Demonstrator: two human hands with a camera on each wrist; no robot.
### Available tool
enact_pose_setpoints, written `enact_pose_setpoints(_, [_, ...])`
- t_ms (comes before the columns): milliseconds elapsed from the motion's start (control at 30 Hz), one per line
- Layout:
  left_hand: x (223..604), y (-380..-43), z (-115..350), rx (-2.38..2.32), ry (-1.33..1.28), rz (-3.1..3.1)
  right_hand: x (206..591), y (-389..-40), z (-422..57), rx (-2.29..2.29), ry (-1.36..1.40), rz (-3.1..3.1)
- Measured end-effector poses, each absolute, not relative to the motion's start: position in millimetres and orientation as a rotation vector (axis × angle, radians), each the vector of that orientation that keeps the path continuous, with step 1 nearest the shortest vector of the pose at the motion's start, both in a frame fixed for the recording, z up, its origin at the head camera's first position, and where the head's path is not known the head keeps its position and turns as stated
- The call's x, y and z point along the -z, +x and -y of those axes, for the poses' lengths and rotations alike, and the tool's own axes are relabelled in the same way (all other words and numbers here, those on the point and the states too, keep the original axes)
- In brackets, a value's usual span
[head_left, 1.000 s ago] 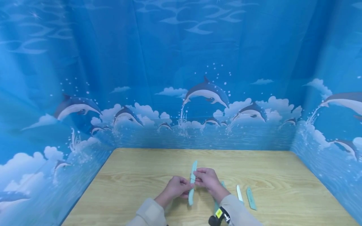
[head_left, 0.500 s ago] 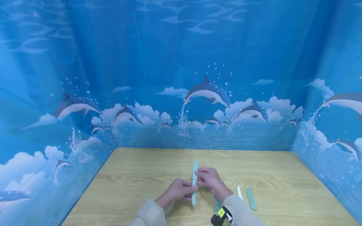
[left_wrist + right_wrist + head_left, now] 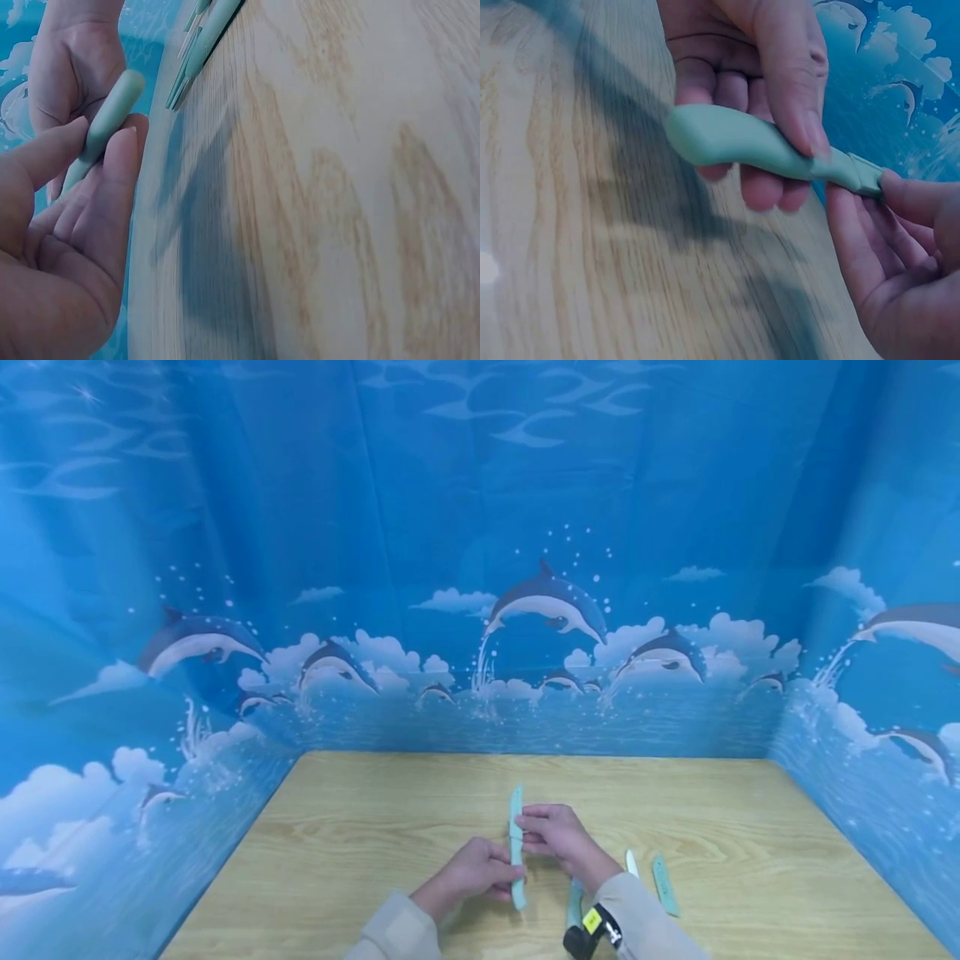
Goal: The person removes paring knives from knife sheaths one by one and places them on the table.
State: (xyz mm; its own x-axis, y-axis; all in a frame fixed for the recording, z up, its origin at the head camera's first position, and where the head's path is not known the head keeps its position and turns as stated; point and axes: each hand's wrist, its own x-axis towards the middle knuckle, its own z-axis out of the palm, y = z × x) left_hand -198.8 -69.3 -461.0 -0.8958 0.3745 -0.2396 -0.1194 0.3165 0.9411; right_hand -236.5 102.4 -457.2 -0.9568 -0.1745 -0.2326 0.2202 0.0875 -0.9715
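Above the table, both hands hold a mint-green paring knife (image 3: 518, 893) with its blade end inside a matching sheath (image 3: 517, 802). My left hand (image 3: 474, 868) pinches the curved handle between thumb and fingers; in the right wrist view the smooth handle butt (image 3: 712, 135) sticks out past that hand. The sheath end is pinched by my right hand (image 3: 558, 835), whose thumb and fingertips lie close to the seam where handle and sheath meet. No blade shows on this knife. In the left wrist view, the handle (image 3: 116, 109) points up out of the left fingers.
A loose green sheath (image 3: 664, 885) lies on the wooden table (image 3: 337, 860), right of the right forearm. Beside it a whitish blade (image 3: 632, 862) shows, partly hidden by the sleeve. Another green handle (image 3: 574, 902) lies under the right wrist. A dolphin-printed curtain (image 3: 480, 527) surrounds the table.
The left hand has shifted slightly right, together with the handle end. The knife stands straighter in the head view. Both hands keep their hold.
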Motion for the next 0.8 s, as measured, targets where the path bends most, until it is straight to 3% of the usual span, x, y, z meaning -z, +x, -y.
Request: enact_pose_setpoints(800, [460.6,-198.5,64.4,-1.604,0.243,-2.197,451.7,-235.9,-109.7,1.919,-0.047,-2.069])
